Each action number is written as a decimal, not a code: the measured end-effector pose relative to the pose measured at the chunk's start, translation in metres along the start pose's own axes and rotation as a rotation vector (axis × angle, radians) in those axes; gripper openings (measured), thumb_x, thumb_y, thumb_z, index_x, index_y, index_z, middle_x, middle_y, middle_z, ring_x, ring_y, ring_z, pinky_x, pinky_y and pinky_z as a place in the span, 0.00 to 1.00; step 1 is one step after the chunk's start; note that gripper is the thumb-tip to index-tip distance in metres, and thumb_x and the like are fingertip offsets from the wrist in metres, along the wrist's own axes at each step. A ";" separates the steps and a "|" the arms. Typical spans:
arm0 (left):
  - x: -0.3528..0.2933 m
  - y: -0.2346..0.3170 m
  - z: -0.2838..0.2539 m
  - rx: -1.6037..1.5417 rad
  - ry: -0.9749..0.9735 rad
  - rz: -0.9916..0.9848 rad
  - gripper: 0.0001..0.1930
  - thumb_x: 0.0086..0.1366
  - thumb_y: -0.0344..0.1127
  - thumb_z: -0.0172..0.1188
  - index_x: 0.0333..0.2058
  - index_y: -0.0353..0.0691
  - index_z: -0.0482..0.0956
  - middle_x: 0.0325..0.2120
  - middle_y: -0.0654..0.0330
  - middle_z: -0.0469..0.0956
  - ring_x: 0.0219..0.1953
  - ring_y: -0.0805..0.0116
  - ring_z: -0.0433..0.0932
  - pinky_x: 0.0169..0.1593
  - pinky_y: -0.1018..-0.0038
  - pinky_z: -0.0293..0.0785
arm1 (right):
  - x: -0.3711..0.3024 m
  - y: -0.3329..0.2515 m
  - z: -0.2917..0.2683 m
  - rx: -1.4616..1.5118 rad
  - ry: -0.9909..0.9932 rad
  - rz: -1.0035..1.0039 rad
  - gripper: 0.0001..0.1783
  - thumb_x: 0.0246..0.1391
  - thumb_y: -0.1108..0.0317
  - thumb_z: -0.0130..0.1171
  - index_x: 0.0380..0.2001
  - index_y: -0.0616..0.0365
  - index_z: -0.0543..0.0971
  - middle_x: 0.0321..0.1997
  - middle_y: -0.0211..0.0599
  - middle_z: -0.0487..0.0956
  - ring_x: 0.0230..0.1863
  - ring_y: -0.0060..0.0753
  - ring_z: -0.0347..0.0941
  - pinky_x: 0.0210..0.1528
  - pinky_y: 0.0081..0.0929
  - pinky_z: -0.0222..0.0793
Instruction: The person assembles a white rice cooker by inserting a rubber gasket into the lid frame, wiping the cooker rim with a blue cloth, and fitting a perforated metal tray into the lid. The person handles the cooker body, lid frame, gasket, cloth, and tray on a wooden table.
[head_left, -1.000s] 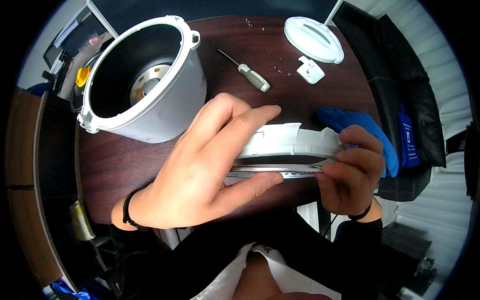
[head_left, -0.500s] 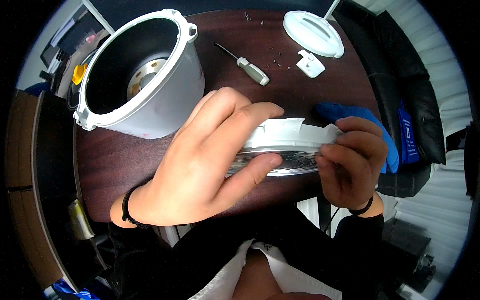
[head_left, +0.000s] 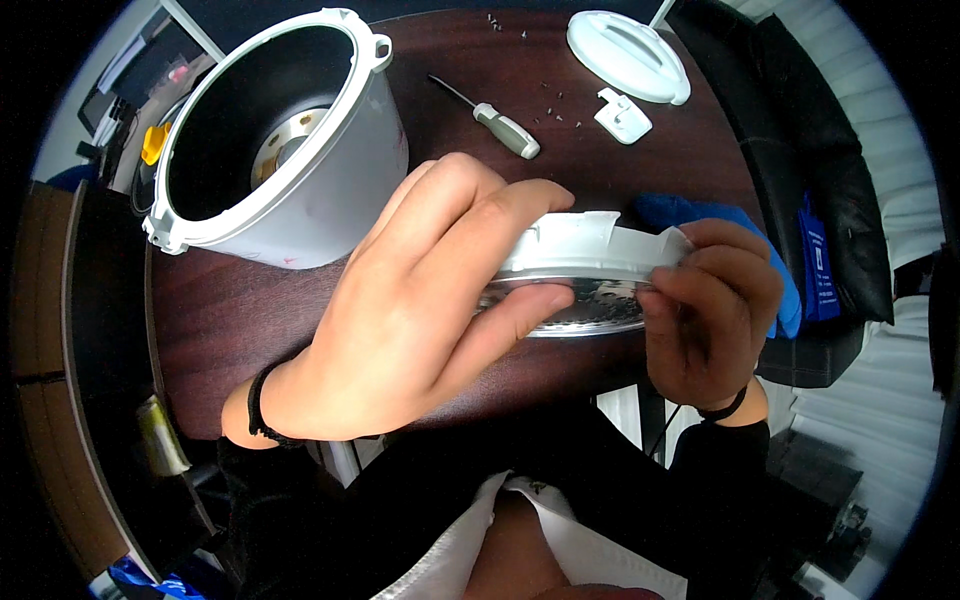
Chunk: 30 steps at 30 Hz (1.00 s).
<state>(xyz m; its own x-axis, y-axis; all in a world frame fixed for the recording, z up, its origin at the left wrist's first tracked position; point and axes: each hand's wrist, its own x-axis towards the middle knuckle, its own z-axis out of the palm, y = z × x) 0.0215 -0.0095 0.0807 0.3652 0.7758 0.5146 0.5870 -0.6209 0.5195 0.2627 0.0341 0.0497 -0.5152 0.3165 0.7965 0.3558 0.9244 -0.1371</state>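
Between my hands is a rice cooker lid (head_left: 575, 262), seen nearly edge-on, its white plastic rim uppermost and a shiny metal plate beneath. My left hand (head_left: 420, 300) wraps the lid's left end, fingers over the white rim and thumb stretched along the metal side. At the opposite end, my right hand (head_left: 712, 305) pinches the edge with curled fingertips. The lid is held above the table's near edge. What lies under my left palm is hidden. The rice cooker body (head_left: 340, 200), white outside and dark inside, stands tilted in view to the left.
A grey-handled screwdriver (head_left: 506, 130) lies beyond my hands. Several small screws (head_left: 548, 108) are scattered near it. Farther right are a white oval cover (head_left: 625, 55) and a small white plastic piece (head_left: 624, 118). Behind my right hand rests a blue glove-like item (head_left: 680, 212). The dark table (head_left: 230, 345) has a curved edge.
My hands and the lid sit slightly higher and a little farther right in the picture. The lid's metal underside shows more. My grip looks the same, and the table items shift slightly upward with the view.
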 end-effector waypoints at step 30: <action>0.021 -0.028 0.024 -0.203 0.121 -0.202 0.14 0.64 0.41 0.63 0.36 0.33 0.79 0.23 0.54 0.79 0.21 0.64 0.80 0.24 0.73 0.71 | 0.014 0.019 0.022 0.015 -0.024 0.215 0.18 0.54 0.72 0.62 0.49 0.60 0.75 0.45 0.46 0.72 0.43 0.45 0.74 0.42 0.34 0.72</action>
<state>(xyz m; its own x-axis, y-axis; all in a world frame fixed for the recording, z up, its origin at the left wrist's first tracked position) 0.0305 0.0266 0.0605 0.1601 0.8746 0.4577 0.4784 -0.4743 0.7390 0.2449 0.0604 0.0448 -0.4475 0.5112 0.7338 0.4481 0.8383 -0.3107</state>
